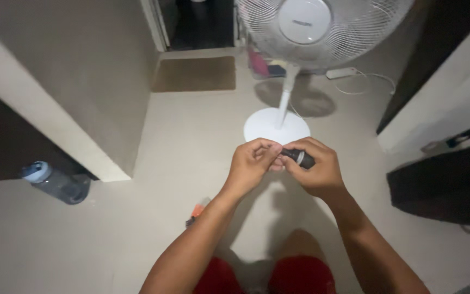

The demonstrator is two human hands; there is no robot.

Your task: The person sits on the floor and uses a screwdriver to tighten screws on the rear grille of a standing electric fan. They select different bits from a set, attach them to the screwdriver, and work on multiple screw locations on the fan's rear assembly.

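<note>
One blue-capped clear plastic bottle [55, 183] lies sideways, contents unclear; left hand [252, 165] pinches, right hand [315, 167] grips small black cylindrical object [299, 157].

White pedestal fan [300, 32], water bottle [55, 182], doormat [194, 73]

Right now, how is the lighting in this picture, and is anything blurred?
Head view: light is strongest on the hands, left hand, right hand, holding a small dark cylinder; their shadow darkens the floor below; corners are dark; the fan curves with the wide lens.
</note>
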